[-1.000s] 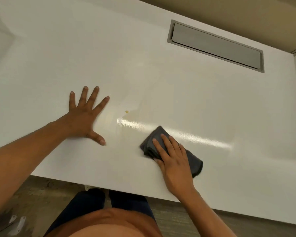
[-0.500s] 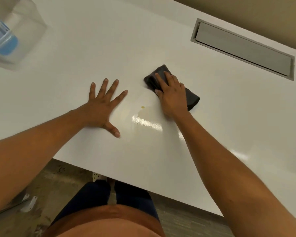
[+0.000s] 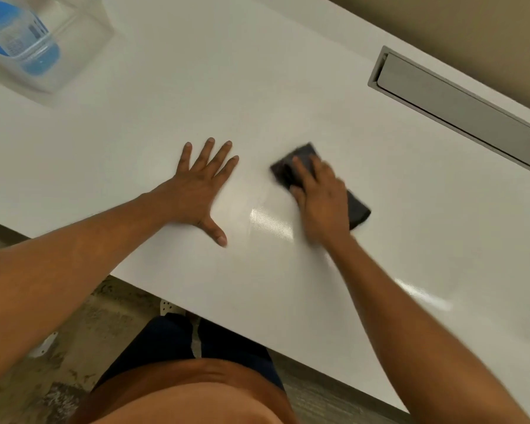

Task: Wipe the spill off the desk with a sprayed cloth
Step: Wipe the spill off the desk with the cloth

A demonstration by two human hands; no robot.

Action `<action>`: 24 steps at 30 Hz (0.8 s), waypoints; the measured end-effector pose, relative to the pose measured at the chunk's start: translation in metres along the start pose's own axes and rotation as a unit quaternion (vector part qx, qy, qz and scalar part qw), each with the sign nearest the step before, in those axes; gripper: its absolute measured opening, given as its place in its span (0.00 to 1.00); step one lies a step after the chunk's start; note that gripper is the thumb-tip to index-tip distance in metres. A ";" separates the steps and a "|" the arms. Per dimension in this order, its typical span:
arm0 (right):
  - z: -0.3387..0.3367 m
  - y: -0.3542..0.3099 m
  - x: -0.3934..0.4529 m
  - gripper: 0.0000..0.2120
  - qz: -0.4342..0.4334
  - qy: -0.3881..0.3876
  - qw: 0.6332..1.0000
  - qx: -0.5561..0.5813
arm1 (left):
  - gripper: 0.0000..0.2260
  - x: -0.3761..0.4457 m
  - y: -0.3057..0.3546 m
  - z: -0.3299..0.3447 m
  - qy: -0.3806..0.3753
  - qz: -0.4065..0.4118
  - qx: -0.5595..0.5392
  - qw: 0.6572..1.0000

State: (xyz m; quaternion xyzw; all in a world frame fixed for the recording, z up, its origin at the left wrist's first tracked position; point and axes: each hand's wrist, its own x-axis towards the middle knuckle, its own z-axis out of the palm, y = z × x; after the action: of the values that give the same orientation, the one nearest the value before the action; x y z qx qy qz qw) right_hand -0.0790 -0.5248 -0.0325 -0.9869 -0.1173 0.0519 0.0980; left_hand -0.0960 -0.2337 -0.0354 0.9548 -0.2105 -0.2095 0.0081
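Observation:
My right hand (image 3: pixel 322 194) presses flat on a folded dark grey cloth (image 3: pixel 300 160) on the white desk (image 3: pixel 288 87); the hand and cloth are motion-blurred. My left hand (image 3: pixel 196 188) lies flat on the desk with fingers spread, a little left of the cloth, holding nothing. A faint wet sheen (image 3: pixel 266 221) marks the desk between the two hands. No yellow spot shows on the surface. A blue spray bottle (image 3: pixel 16 35) lies in a clear plastic bin (image 3: pixel 71 56) at the far left corner.
A grey cable flap (image 3: pixel 459 111) is set into the desk at the far right, by the beige wall. The desk's near edge runs diagonally above my legs and the speckled floor (image 3: pixel 74 332).
My right hand slid the cloth from the near edge up and across the spill area, and the small yellow spot is no longer visible. My left hand stayed planted. The view shifted, revealing the bin.

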 end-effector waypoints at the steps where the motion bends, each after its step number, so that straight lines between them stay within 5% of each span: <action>1: -0.003 0.001 0.030 0.27 0.017 0.007 1.000 -0.004 | 0.79 -0.002 0.000 0.000 0.008 -0.001 0.001 1.000; 6: -0.001 -0.031 0.079 0.27 -0.006 0.009 1.000 -0.026 | 0.79 -0.009 0.002 -0.005 0.022 -0.018 0.027 0.999; 16: 0.014 -0.062 -0.129 0.26 -0.105 -0.082 0.990 0.039 | 0.79 -0.016 -0.025 0.001 -0.003 0.034 0.008 0.999; 20: 0.013 -0.044 -0.054 0.26 -0.089 -0.039 0.995 0.030 | 0.78 -0.016 -0.025 -0.001 0.000 0.034 0.002 0.999; 24: 0.002 -0.032 0.068 0.27 0.024 0.006 1.000 0.010 | 0.78 -0.019 -0.023 -0.003 0.001 0.031 0.005 0.999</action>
State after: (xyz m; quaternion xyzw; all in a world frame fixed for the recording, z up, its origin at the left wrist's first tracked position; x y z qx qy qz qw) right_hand -0.0203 -0.4773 -0.0338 -0.9886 -0.0927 0.0499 0.1076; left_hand -0.1014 -0.2051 -0.0280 0.9481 -0.2412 -0.2070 0.0105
